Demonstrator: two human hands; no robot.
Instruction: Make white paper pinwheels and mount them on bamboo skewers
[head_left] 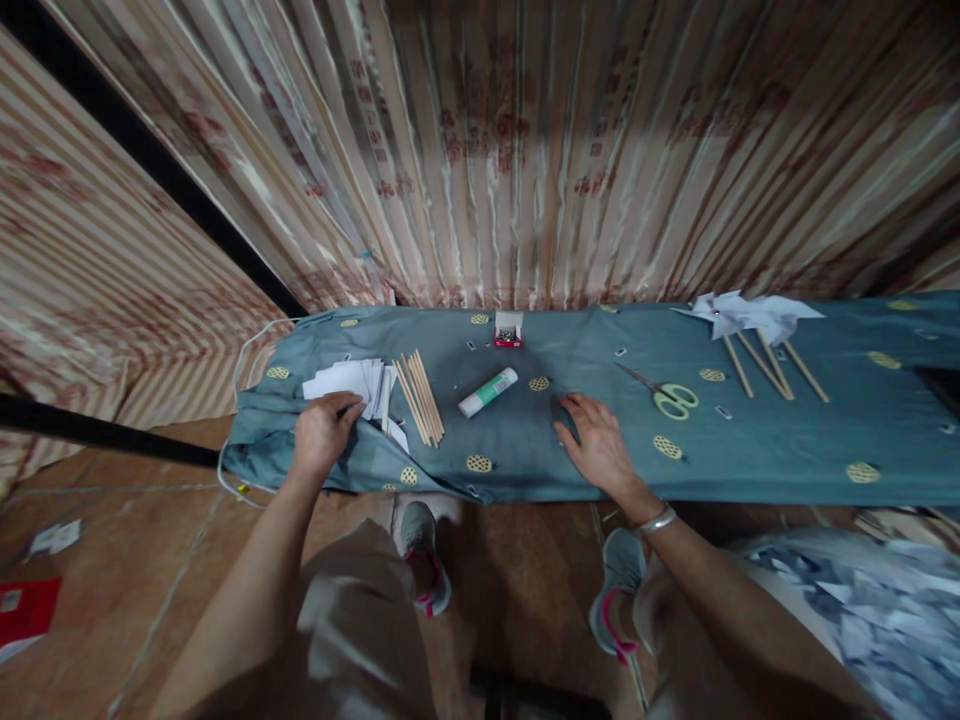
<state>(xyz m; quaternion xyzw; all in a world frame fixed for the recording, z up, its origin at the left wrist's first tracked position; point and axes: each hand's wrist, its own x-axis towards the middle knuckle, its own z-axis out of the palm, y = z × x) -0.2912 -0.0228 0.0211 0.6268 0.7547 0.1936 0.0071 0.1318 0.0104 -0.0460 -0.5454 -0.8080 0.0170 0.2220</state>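
My left hand (322, 432) rests on the blue cloth-covered table (750, 450) at its left end, fingers curled on the near edge of a stack of white paper squares (351, 381). My right hand (596, 440) lies flat on the cloth near the middle, fingers spread, holding nothing. A bundle of thin wooden sticks (420, 397) lies just right of the paper. A glue stick (488, 391) lies between the hands. A small red box of pins (508, 330) sits at the table's far edge.
Green-handled scissors (671, 396) lie right of my right hand. White paper pinwheels on sticks (750, 330) lie at the far right. A striped curtain (525, 150) hangs behind the table. Paper scraps (885, 610) fill a pile at lower right; my shoes (420, 555) stand below the table.
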